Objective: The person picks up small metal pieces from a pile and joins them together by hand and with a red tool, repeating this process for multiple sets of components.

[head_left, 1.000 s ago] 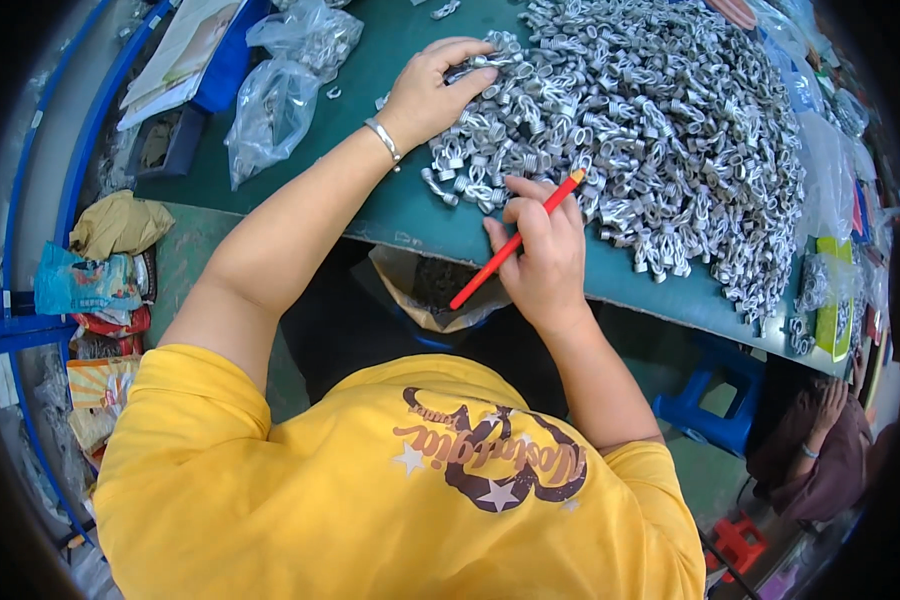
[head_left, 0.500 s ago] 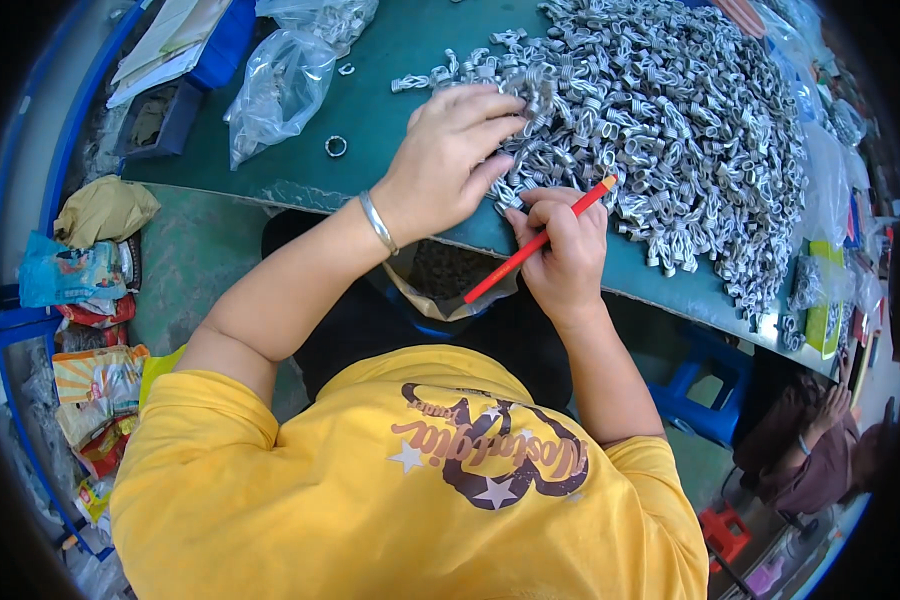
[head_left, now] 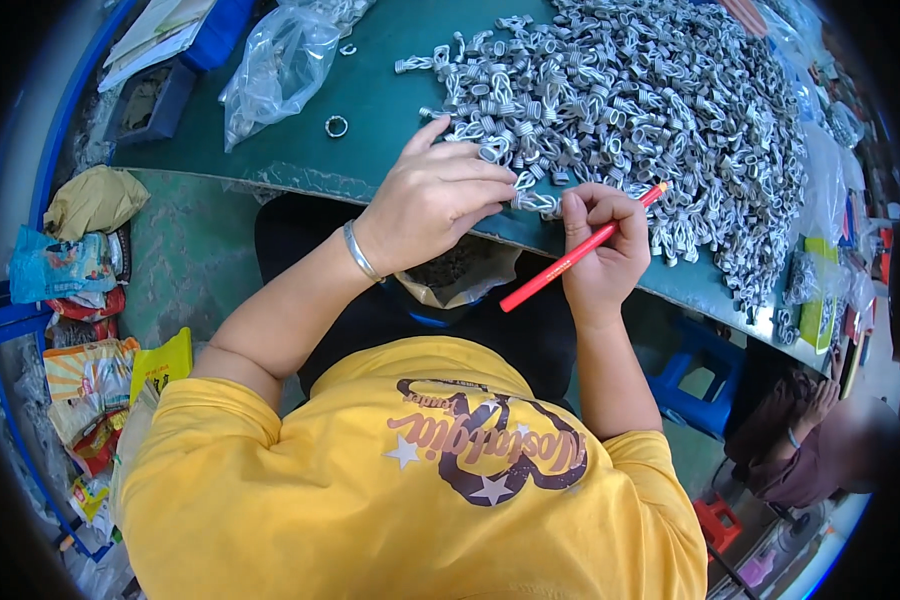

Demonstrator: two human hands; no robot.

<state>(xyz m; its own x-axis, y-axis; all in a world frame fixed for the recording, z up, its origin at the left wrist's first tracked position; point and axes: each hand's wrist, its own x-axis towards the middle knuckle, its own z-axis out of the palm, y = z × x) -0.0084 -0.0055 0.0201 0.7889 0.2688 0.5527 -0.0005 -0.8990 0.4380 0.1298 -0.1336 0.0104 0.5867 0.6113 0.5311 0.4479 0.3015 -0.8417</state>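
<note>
A small silver-grey looped piece with a ribbed end (head_left: pixel 537 203) bridges the gap between my hands at the table's near edge. My left hand (head_left: pixel 440 187), wearing a silver bangle, has its fingertips closed at the ribbed end; its index finger reaches up toward the pile. My right hand (head_left: pixel 607 243) grips a red pencil (head_left: pixel 560 268) that slants across the palm, its tip pointing up and right. The right thumb and forefinger come up to the looped end of the piece. A large heap of similar silver-grey looped pieces (head_left: pixel 660 120) lies just beyond both hands.
On the green table (head_left: pixel 270 160) lie a single ring (head_left: pixel 336 126) and a clear plastic bag (head_left: pixel 280 75). An open sack (head_left: pixel 460 285) with dark contents sits below the edge. A blue stool (head_left: pixel 700 380) and another person (head_left: pixel 790 435) are at the right.
My left hand has drawn back from the pile toward the table edge. My right hand has shifted right with the pencil, and a looped piece now shows between the hands.
</note>
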